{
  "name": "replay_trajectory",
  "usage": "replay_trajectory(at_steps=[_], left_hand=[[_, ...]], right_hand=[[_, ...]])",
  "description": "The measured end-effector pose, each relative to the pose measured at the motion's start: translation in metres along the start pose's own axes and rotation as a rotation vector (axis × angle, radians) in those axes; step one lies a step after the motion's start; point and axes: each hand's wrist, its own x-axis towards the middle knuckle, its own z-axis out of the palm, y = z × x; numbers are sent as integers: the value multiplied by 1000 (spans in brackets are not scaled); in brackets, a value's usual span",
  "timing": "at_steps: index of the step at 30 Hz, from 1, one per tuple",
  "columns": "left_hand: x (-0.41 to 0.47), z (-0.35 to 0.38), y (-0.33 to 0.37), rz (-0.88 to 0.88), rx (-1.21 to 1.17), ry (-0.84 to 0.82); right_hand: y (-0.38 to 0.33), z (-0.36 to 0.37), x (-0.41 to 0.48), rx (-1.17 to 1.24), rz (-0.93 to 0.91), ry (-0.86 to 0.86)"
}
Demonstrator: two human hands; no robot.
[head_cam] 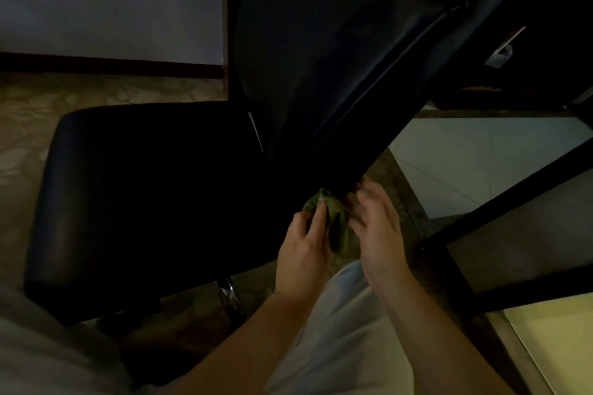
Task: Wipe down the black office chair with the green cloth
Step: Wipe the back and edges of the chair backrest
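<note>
The black office chair point(150, 189) fills the middle of the dim view, its seat at the left and its tall backrest point(337, 51) rising toward the top right. At the foot of the backrest, the crumpled green cloth point(333, 215) sits between my two hands. My left hand point(305, 247) pinches the cloth with its fingers curled over it. My right hand point(378, 224) is just to the right, fingers fairly straight, touching the cloth and the backrest's lower edge.
A dark-framed piece of furniture point(481, 234) stands close at the right. A pale wall with a dark baseboard point(109, 62) runs along the top left. The patterned floor point(29, 125) shows on the left, pale tiles point(475, 163) at the right. The chair's chrome post point(229, 295) is below the seat.
</note>
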Motion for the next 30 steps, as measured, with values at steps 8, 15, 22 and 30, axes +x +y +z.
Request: replay_trajectory(at_steps=[8,15,22,30], left_hand=[[-19,-35,-28,50,17,-76],[-1,-38,-17,-54,-123,-97],[-2,-13,-17,-50,-78,-109],[-4,-9,-18,-145,-131,-98]], right_hand=[[12,5,4,-2,-40,50],[36,6,4,-42,-2,61],[38,4,6,-11,-12,47],[42,7,8,-7,-39,69]])
